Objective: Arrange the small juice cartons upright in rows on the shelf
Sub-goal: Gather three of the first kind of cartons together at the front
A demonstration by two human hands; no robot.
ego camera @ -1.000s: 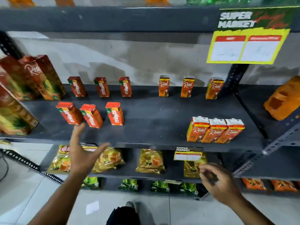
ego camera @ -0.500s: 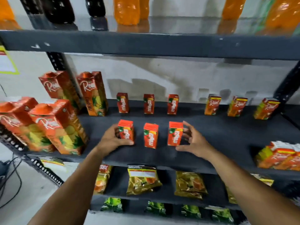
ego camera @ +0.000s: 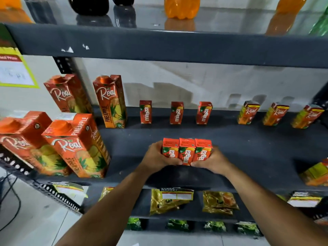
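Note:
Three small red Maaza cartons (ego camera: pixel 186 150) stand upright, pressed side by side near the front of the dark shelf (ego camera: pixel 248 150). My left hand (ego camera: pixel 156 155) grips the left end of the trio and my right hand (ego camera: pixel 211 160) grips the right end, squeezing them together. Behind them, three more Maaza cartons (ego camera: pixel 176 113) stand spaced apart along the back wall. To their right, three small Real cartons (ego camera: pixel 276 114) also stand in a back row.
Tall Real pineapple cartons (ego camera: pixel 78 144) crowd the left of the shelf. Small Real cartons (ego camera: pixel 317 173) sit at the right front edge. Bottles (ego camera: pixel 181 8) stand on the shelf above; snack packets (ego camera: pixel 168 201) lie below.
My hands closed in from both sides and pushed the three spaced front Maaza cartons together into one tight group. The camera view also moved closer and left.

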